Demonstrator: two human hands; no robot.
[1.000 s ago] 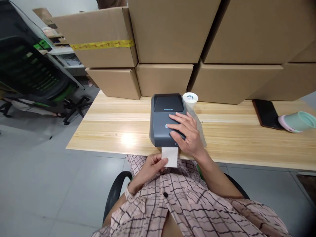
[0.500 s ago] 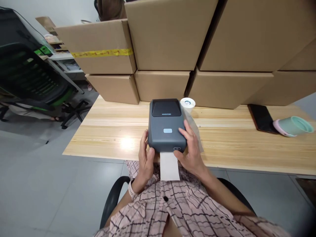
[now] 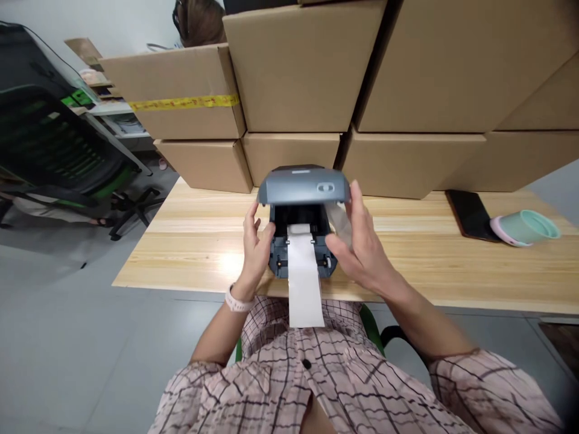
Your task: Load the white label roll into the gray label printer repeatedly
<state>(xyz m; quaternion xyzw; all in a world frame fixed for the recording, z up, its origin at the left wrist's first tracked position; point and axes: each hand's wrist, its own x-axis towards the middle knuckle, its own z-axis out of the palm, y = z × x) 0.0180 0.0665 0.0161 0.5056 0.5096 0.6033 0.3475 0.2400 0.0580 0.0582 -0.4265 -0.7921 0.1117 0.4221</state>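
A dark grey label printer [image 3: 277,259] stands on the wooden table with its lid [image 3: 303,188] raised. White label paper [image 3: 305,283] runs from inside the printer over its front edge and hangs down above the lap. My left hand [image 3: 257,244] is at the printer's left side, fingertips by the lid's left edge and thumb by the body. On the other side my right hand [image 3: 362,244] has its fingers at the lid's right edge and its thumb near the body. Behind my right hand, pale backing paper [image 3: 339,222] is partly hidden.
Cardboard boxes [image 3: 298,72] are stacked along the back of the wooden table [image 3: 181,241]. To the right lie a black phone [image 3: 473,214] and a green and pink cup [image 3: 527,228]. A person's head [image 3: 199,23] shows behind the boxes; an office chair [image 3: 58,144] is at left.
The printer's lid has swung up from closed, showing the inside and the paper path. Both hands have moved up along the sides with the lid. The white roll behind the printer is now hidden.
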